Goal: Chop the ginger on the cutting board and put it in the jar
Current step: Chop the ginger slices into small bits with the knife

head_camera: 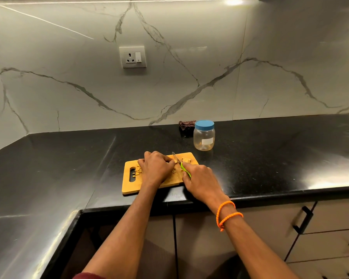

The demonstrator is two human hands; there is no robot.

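Right hand (pixel 199 178) with knife (pixel 179 163) beside ginger (pixel 175 162)

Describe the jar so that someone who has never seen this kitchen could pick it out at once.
On the black countertop, look just behind the far right corner of the wooden cutting board. The jar stands upright there, in front of a dark crumpled cloth. It is the only clear container, with a blue lid and a white label.
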